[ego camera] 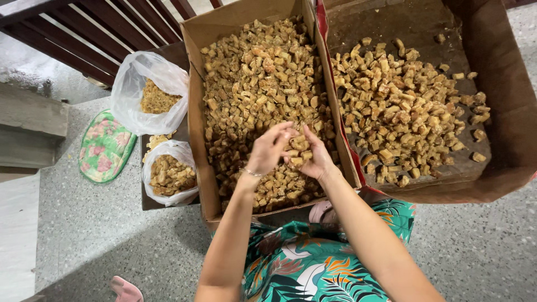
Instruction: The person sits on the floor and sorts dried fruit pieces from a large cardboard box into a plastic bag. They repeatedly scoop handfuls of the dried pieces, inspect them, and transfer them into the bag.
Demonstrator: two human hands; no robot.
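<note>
Head view looks straight down at my two hands, which meet over a tall cardboard box (196, 128) full of small brown chunks (251, 72). My left hand (269, 148) is curled, its fingers pressed together around a few chunks. My right hand (314, 158) is cupped, palm up, just at three o'clock from the left one, and it holds a small clump of chunks (298, 146). The two hands touch at that clump, so neither hand is nearer to it. The big heap lies right under them and runs away toward twelve o'clock, along the long side of the box.

At two o'clock sits a wider brown box (503, 84) with more chunks spread thin. At nine o'clock two clear plastic bags (131, 89) stand open, each part full of the same chunks. A flowery pad (103, 148) lies on the speckled floor (84, 235) past them.
</note>
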